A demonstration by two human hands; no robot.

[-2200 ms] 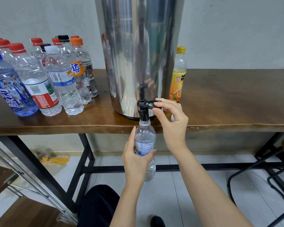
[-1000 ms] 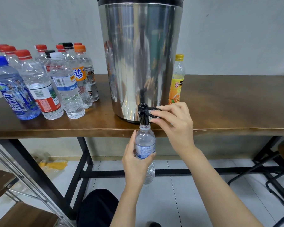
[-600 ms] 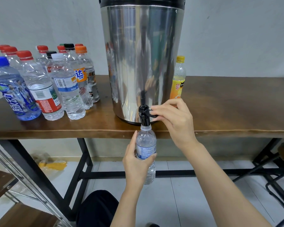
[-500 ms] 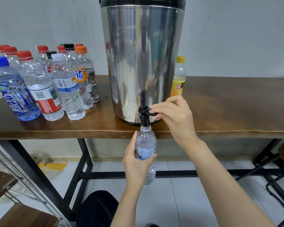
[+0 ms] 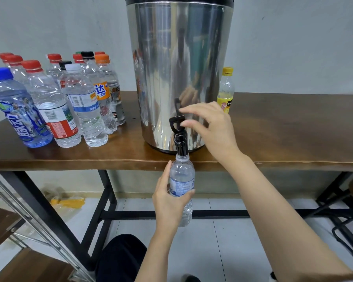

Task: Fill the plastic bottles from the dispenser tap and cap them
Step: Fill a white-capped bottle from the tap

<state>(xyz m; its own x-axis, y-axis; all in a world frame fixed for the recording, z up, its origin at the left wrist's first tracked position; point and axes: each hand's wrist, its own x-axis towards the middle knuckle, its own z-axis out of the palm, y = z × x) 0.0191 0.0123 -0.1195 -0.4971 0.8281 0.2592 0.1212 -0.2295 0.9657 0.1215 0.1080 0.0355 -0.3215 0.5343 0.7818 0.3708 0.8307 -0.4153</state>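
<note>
left hand (image 5: 169, 202) grips bottle (image 5: 182, 180), mouth just under dispenser (image 5: 179, 68) tap (image 5: 180, 145) | right hand (image 5: 214, 125) loose-fingered, fingertip touching upright lever (image 5: 175, 121) at dispenser front | capped bottles (image 5: 55, 102) grouped left of dispenser | yellow-cap bottle (image 5: 225, 88) right of dispenser

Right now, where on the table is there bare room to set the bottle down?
Widest bare patch: the wooden table right of the steel dispenser and the yellow-capped bottle. A narrow strip lies between the dispenser and the capped bottles, which crowd the left end. The right hand touches the tap lever; the left hand grips the clear bottle.
</note>
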